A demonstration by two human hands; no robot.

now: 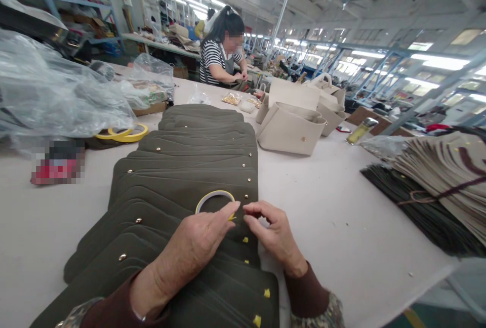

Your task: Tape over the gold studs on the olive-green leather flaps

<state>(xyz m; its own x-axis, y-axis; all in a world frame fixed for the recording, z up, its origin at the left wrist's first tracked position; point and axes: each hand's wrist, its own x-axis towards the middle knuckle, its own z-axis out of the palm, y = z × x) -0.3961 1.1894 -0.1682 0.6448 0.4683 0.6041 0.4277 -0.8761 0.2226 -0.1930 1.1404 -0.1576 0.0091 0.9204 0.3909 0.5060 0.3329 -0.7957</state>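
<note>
My left hand (pixel 199 237) is closed on a roll of yellow tape (pixel 215 193), its ring standing up past the fingers. A short yellow tape end shows by the thumb and fingertips. Just to the right, my right hand (pixel 274 229) is curled in a pinch, thumb close to forefinger; whatever may be between the tips is too small to make out. Both hands are over a long row of overlapping dark olive flat panels (pixel 182 166) with small gold-coloured studs. Small yellow tape pieces (pixel 267 293) stick to the nearer panels along their right side.
Left of the panels lie more yellow tape rolls (pixel 129 132) and crumpled clear plastic (pixel 56 85). Beige bags (pixel 290 128) stand behind on the right, near a bottle (pixel 360 130). Tied stacks of panels (pixel 448 181) lie at the right edge. Another person (pixel 224 49) works across the table (pixel 322 206).
</note>
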